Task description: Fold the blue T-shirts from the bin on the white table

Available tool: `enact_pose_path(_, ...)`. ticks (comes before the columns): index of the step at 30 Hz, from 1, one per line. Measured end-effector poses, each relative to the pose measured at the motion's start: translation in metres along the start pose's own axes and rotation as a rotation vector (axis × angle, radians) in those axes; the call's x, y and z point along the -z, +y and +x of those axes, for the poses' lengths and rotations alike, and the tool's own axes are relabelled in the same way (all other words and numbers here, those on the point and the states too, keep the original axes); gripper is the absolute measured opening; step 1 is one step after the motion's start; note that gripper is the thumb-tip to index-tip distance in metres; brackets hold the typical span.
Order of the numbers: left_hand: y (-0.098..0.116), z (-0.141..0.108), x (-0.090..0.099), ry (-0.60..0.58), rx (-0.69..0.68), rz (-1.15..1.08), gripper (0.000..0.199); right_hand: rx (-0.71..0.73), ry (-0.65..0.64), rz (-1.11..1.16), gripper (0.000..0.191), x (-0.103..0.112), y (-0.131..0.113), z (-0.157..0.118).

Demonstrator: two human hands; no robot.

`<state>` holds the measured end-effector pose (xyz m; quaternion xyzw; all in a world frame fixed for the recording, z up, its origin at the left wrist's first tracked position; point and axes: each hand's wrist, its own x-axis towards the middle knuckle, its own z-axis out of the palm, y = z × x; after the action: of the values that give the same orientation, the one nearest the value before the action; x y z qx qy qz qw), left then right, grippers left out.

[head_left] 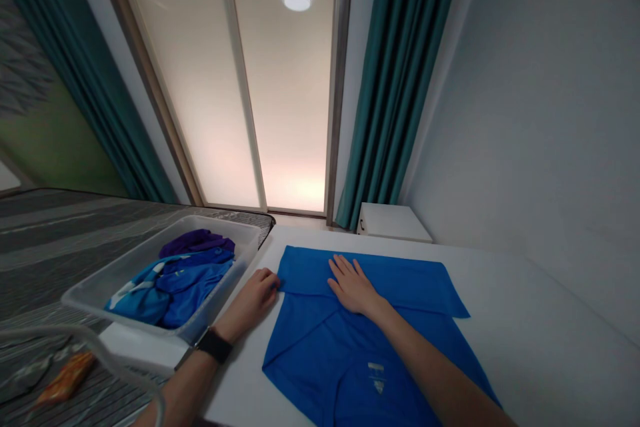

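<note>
Shirt, blue, is lying spread on the white table before the wearer, with its neckline and a small pale print facing the near edge. The far end is showing a straight band doubled over across the garment's width; a diagonal crease is running below it on the left. The right hand is resting palm down on this band, left of its middle, fingers spread wide and gripping nothing. The left hand is sitting at the band's left end, fingers curled narrow and touching the edge; whether they are pinching cloth, one cannot tell. A black watch is encircling the left wrist. Left of the table, a translucent bin is containing a purple garment and bright blue clothing, loosely heaped. A grey striped surface is extending beyond the bin. A low white cabinet is standing past the table's far edge, near a teal curtain.
</note>
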<state>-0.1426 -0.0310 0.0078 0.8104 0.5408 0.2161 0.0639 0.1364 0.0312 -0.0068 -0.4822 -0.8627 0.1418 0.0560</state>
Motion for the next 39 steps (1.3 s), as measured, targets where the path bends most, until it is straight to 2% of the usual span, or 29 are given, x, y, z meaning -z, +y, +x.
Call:
enact_pose_path(6,-0.002,0.001,-0.001,0.019,0.008,0.023,0.015,-0.054,-0.061,-0.01,0.066,0.008,0.029,-0.041)
enact_pose_path(10,0.004,0.002,0.004,0.013,-0.003,0.045,0.017,-0.071,-0.04,-0.023,0.065,0.004,0.044,-0.061)
enact_pose_path(14,0.006,0.003,0.006,0.065,-0.003,0.096,0.027,-0.066,0.004,-0.065,0.066,-0.002,0.045,-0.067)
enact_pose_path(18,0.007,0.013,-0.004,0.151,-0.009,0.2,0.036,-0.089,0.027,-0.104,0.066,-0.003,0.039,-0.068)
enact_pose_path(22,0.017,0.039,-0.026,0.08,-0.009,0.293,0.052,-0.111,0.034,-0.096,0.067,-0.002,0.035,-0.069)
enact_pose_path(26,0.028,0.066,-0.047,0.004,0.074,0.355,0.059,-0.113,0.04,-0.079,0.067,-0.003,0.036,-0.068)
enact_pose_path(29,0.031,0.078,-0.057,-0.037,0.148,0.361,0.062,-0.109,0.041,-0.055,0.067,-0.005,0.037,-0.068)
enact_pose_path(32,0.028,0.082,-0.062,-0.079,0.201,0.348,0.065,-0.118,0.041,-0.04,0.067,-0.005,0.035,-0.068)
enact_pose_path(39,0.027,0.083,-0.061,-0.111,0.193,0.368,0.067,-0.122,0.011,-0.015,0.067,-0.001,0.036,-0.068)
